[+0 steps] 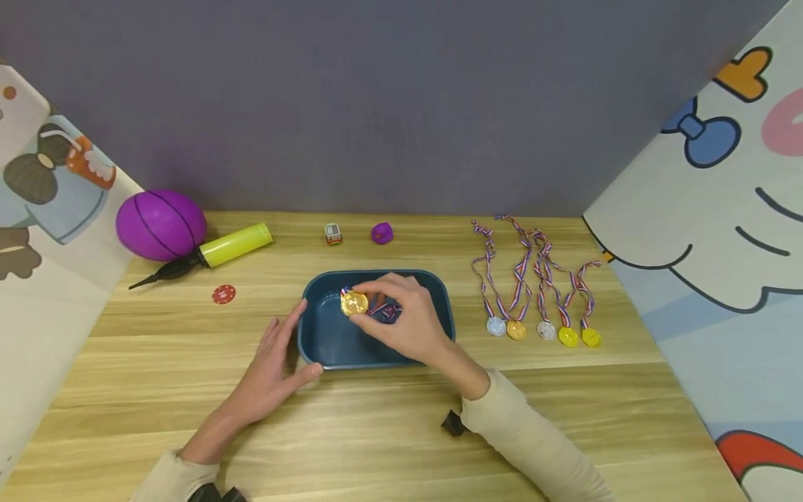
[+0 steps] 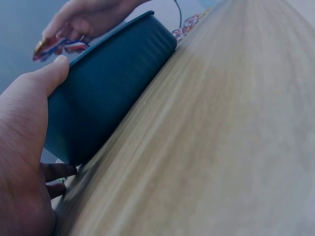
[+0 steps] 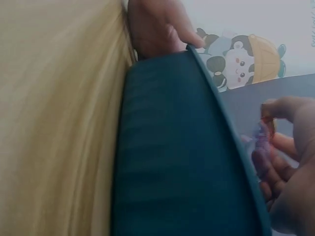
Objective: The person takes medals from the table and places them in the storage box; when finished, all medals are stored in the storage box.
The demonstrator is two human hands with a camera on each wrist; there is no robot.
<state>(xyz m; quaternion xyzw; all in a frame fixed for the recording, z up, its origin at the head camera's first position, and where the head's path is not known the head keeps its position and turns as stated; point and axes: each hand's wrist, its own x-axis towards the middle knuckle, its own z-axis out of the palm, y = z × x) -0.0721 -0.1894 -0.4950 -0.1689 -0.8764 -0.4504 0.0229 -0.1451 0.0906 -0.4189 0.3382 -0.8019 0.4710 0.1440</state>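
Observation:
A dark blue tray [image 1: 332, 345] sits mid-table on the wooden top. My right hand [image 1: 365, 305] hovers over its inside and pinches a gold medal [image 1: 353, 304], with the striped ribbon [image 1: 384, 311] bunched under the fingers. My left hand [image 1: 291, 345] rests against the tray's left front corner, fingers straight along the wall and thumb at the front. The left wrist view shows my left thumb [image 2: 51, 73] on the tray's rim [image 2: 113, 83], with the right hand and medal [image 2: 40, 46] above. From the right wrist, the tray wall [image 3: 172, 147] fills the frame and the ribbon [image 3: 263, 135] is blurred.
Several medals [image 1: 542, 331] with striped ribbons lie in a row right of the tray. A purple ball [image 1: 161, 224], yellow pump [image 1: 235, 244] and red chip [image 1: 223, 294] are at the back left. A small toy car [image 1: 333, 233] and purple piece [image 1: 381, 233] sit behind the tray.

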